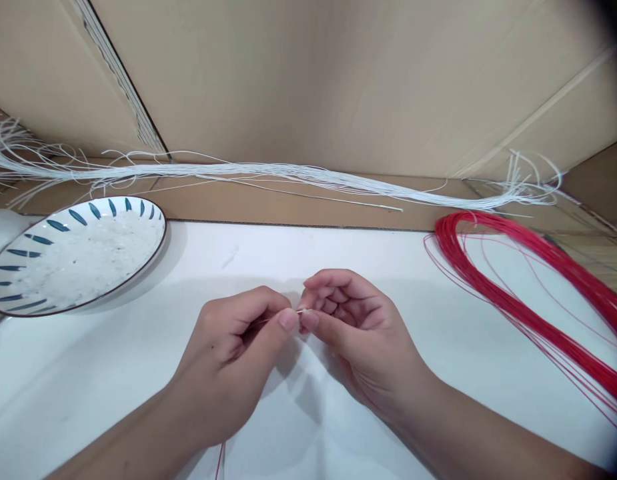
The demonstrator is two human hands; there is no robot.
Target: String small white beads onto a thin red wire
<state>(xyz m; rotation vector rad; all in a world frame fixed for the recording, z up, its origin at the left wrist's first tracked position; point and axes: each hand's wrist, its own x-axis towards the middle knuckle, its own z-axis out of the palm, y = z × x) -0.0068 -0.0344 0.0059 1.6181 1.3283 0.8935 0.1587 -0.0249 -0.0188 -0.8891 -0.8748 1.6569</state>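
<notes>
Close together over the white tabletop, both hands are pinched thumb to finger. Between the thumb and index finger of my left hand is a thin cord, and a red length of cord hangs out below that palm. My right hand pinches at the same spot with thumb and index finger, its other fingers curled. A short pale, thin piece shows in the small gap between the two thumb tips. Whether it is the cord's end or something on it is too small to tell.
A plate with blue leaf strokes holds small clear-white bits at the left. To the right lies a looped bundle of red cord. White cords stretch along cardboard behind the white tabletop.
</notes>
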